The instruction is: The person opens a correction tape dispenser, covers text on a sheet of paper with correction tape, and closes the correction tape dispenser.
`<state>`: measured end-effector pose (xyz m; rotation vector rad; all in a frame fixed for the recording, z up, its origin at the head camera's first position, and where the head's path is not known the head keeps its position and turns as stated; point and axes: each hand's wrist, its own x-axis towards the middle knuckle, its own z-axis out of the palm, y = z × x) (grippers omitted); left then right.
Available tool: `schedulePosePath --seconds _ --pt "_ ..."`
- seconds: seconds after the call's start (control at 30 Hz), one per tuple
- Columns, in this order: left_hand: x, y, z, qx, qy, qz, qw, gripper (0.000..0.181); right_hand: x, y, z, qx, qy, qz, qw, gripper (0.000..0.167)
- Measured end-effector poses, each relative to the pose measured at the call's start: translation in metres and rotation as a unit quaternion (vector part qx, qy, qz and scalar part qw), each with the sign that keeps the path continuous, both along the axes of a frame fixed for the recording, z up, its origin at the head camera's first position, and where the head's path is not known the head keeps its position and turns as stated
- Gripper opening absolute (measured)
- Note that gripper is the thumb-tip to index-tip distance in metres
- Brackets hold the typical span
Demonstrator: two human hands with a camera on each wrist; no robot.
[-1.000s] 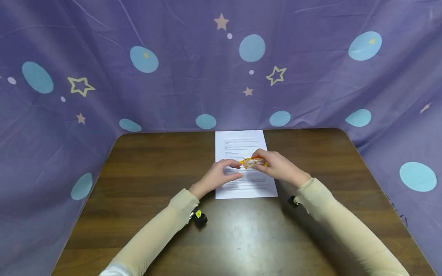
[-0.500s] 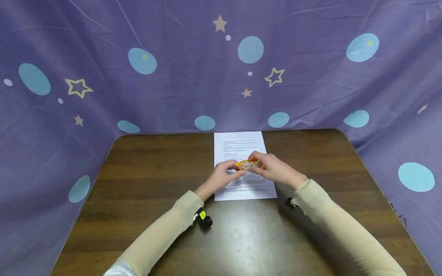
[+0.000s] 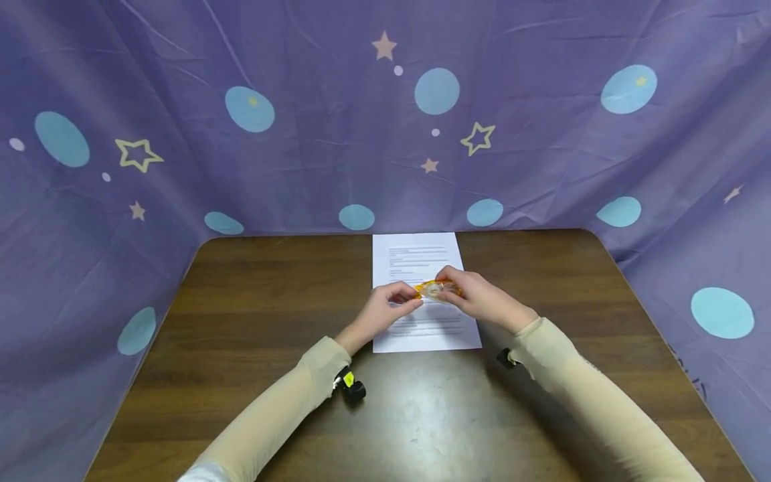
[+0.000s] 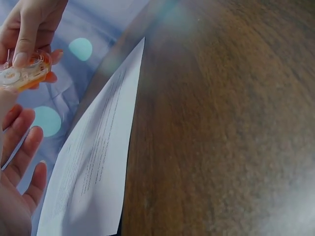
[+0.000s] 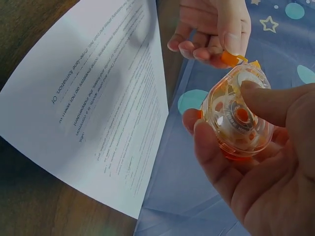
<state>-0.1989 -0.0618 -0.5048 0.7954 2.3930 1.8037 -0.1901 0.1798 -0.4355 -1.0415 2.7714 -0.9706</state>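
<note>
A clear and orange correction tape [image 5: 236,115] is held above the printed sheet [image 3: 421,328] in my right hand [image 3: 484,298], thumb on one side and fingers on the other. At its tip is a small orange cap [image 5: 230,59], joined to the body by what looks like a thin orange strip. My left hand [image 3: 379,311] pinches this cap between thumb and index finger, its other fingers loosely bent. In the left wrist view, the body of the correction tape [image 4: 29,71] shows under the right thumb, while the cap is hidden or out of frame.
The sheet lies on a brown wooden table [image 3: 271,301], reaching toward its far edge. A purple curtain [image 3: 301,147] with blue dots and stars surrounds the back and sides. A small black camera [image 3: 354,389] hangs at the left wrist.
My left thumb and index finger, parted beside the correction tape's tip a second ago, have closed in and now pinch its cap. The right hand has barely shifted, still gripping the tape.
</note>
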Motion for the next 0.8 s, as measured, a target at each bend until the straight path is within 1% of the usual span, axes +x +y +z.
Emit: schedulePosePath --seconds 0.13,0.27,0.4,0.53,0.67,0.8 --pt "0.001 -0.002 0.001 -0.008 -0.004 0.001 1.0 0.011 0.0 0.002 -0.003 -0.004 0.007 0.002 1.0 0.016" --pt "0.001 -0.004 0.003 -0.011 0.001 0.01 0.9999 0.009 0.0 0.001 -0.006 -0.011 0.02 0.007 0.9997 0.017" --pt "0.002 -0.004 0.004 -0.004 0.006 0.023 0.9997 0.008 0.002 -0.001 -0.01 -0.008 0.035 0.009 0.9993 0.02" --pt "0.003 -0.001 0.004 0.005 0.014 0.025 0.9996 0.009 0.004 -0.003 -0.015 0.002 0.046 -0.001 0.9989 0.024" --pt "0.003 0.001 0.003 0.004 0.013 0.024 0.9996 0.009 0.006 -0.004 -0.02 0.015 0.053 -0.015 0.9983 0.033" --pt "0.003 0.003 0.002 0.001 0.007 0.024 0.9997 0.009 0.006 -0.004 -0.024 0.028 0.068 -0.021 0.9971 0.048"
